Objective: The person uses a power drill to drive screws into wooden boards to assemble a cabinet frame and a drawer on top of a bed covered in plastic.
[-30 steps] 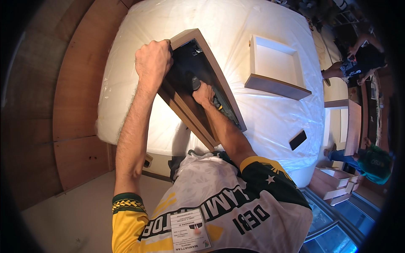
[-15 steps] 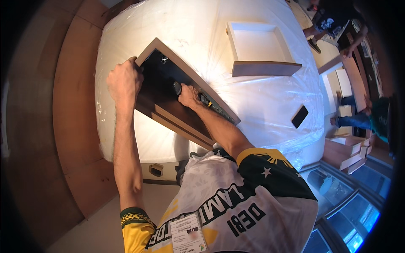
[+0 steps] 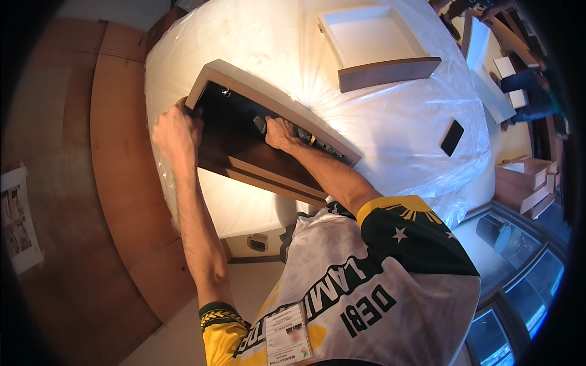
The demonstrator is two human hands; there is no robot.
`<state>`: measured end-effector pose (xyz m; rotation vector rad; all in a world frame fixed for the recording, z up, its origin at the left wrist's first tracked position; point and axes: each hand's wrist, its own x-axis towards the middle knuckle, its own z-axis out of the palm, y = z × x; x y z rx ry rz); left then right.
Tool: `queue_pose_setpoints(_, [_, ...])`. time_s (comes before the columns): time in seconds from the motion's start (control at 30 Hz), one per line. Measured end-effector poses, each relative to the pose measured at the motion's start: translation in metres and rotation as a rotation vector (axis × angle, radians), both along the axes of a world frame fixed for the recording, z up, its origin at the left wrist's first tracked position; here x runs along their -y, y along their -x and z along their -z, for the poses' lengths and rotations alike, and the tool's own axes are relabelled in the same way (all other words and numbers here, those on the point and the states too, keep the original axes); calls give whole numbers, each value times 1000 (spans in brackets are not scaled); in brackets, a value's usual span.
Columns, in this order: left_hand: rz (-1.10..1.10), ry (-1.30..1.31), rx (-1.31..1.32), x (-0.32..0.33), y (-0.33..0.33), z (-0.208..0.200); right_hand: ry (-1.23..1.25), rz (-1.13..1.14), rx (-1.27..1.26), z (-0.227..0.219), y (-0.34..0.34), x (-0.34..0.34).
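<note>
A wooden cabinet box [image 3: 287,105] with a dark inside lies tilted across the plastic-covered mattress in front of me. My left hand [image 3: 177,131] is closed round its left end, fingers hooked over the edge. Inside the box, my right hand [image 3: 282,133] grips a dark tool with a yellow accent, apparently a cordless drill [image 3: 259,125]. It lies along the far inner wall, and its working tip is hidden by my hand and the shadow. A small metal fitting [image 3: 226,93] shows at the box's far left inner corner.
A white drawer [image 3: 372,36] with a brown front and a black phone [image 3: 452,138] lie on the plastic-covered mattress [image 3: 403,140]. Wooden panels [image 3: 113,152] stand at the left. At the right are another person [image 3: 525,91], an open wooden carcass [image 3: 525,183] and glazed panels [image 3: 503,244].
My view has shifted, so the box and mattress sit slightly differently in the picture. Both hands keep their hold, the right still on the drill inside the box.
</note>
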<state>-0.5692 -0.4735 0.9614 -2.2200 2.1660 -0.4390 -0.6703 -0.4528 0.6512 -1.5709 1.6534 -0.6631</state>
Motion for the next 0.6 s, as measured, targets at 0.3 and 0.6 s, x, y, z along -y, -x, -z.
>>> queue_pose_setpoints(0.3, [17,16,-20,-1,-3,0,-76,-45,-6,-9,3,-2])
queue_pose_setpoints(0.6, [-13,41,4,-2,-1,2,-188,-47,-88,-18,-3,10])
